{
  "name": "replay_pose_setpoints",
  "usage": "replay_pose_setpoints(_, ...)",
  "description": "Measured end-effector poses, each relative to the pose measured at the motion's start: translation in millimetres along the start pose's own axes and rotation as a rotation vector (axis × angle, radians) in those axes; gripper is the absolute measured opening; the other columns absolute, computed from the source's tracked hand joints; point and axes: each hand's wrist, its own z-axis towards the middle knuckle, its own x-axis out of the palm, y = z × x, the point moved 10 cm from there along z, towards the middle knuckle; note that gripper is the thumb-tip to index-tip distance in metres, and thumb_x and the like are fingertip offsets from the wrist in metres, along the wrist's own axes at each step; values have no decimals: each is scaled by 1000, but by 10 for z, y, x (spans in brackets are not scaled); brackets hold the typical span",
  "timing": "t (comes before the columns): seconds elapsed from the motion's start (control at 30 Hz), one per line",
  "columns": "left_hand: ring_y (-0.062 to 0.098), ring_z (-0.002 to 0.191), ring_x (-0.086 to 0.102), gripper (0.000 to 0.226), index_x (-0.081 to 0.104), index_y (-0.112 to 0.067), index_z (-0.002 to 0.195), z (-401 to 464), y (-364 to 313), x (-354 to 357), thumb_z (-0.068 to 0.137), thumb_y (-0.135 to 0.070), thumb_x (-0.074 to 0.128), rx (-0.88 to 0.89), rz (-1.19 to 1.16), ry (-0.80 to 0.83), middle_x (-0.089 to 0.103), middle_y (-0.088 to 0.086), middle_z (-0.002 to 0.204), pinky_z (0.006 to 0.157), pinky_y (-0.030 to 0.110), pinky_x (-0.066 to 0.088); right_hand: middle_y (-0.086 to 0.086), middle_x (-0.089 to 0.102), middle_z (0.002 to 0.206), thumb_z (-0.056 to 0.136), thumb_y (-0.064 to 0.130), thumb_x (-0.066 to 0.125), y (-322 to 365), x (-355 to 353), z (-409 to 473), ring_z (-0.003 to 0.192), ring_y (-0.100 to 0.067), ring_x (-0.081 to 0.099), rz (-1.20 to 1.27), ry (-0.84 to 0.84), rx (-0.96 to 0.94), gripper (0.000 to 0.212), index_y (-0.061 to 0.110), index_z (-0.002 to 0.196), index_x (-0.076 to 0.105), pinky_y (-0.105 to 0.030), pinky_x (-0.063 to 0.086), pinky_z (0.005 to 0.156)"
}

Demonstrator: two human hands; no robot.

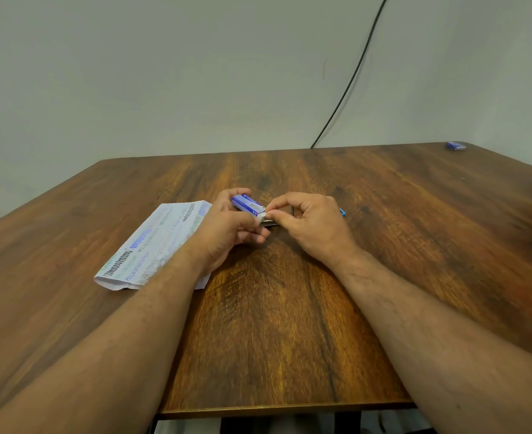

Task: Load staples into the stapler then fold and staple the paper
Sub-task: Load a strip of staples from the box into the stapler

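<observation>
Head view: left hand (pixel 227 228) wrapped around blue staple box (pixel 247 205) above table (pixel 274 324); right hand (pixel 313 225) pinching its open end; draw strip out straight, gently; stapler largely hidden beneath; paper (pixel 152 245) just left.

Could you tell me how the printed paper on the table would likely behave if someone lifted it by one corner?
The paper looks like thin sheets, already folded, so it would probably droop. It seems light and might slide easily on the smooth table. Its near edge curls up, so layers may fan apart.
</observation>
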Motion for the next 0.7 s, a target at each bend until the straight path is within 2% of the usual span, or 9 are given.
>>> replay_pose_setpoints(0.1,23,70,71,70,43,-11,139,-11,4,50,78,16,61,-5,-2,92,62,23,108,65,29,62,23,60,54,85,36,75,12,-16,-14,48,-5,50,2,3,7,9,27,86,78,-23,37,53)
replay_pose_setpoints(0.2,20,69,69,61,48,-12,138,-26,-14,80,86,14,63,17,108,96,68,15,100,64,27,61,13,51,45,84,42,75,18,1,-19,42,-6,41,2,13,17,16,27,83,72,-29,38,48)
replay_pose_setpoints(0.27,18,68,68,55,51,-11,136,-34,-40,83,87,10,66,43,111,65,69,14,96,61,26,60,9,52,48,84,39,74,27,-5,-15,43,-6,41,-18,5,17,14,26,82,70,-33,42,50)
replay_pose_setpoints(0.37,18,72,68,48,58,-11,131,-18,-74,-11,86,2,72,95,126,-66,68,12,97,58,27,60,7,54,55,88,25,64,39,-61,-16,48,-6,44,51,-33,30,10,22,80,66,-24,37,48)
replay_pose_setpoints(0.47,22,80,74,49,63,-19,127,22,-117,-182,81,-19,80,185,340,-263,70,10,102,67,37,63,-2,55,61,78,13,44,-14,-132,-1,57,-6,45,148,-94,49,17,12,75,61,-25,35,54)
replay_pose_setpoints(0.57,15,62,71,57,58,-23,133,35,-115,-254,82,-33,80,162,506,-368,72,4,101,66,31,60,5,51,61,75,9,40,-111,-130,19,60,-9,45,195,-103,86,18,7,72,58,-27,34,57)
replay_pose_setpoints(0.7,12,57,64,65,54,-19,136,69,-54,-277,80,-34,83,51,560,-422,72,1,89,62,26,52,6,53,67,77,9,37,-134,-75,35,63,-2,44,168,-64,106,21,11,71,57,-13,35,56)
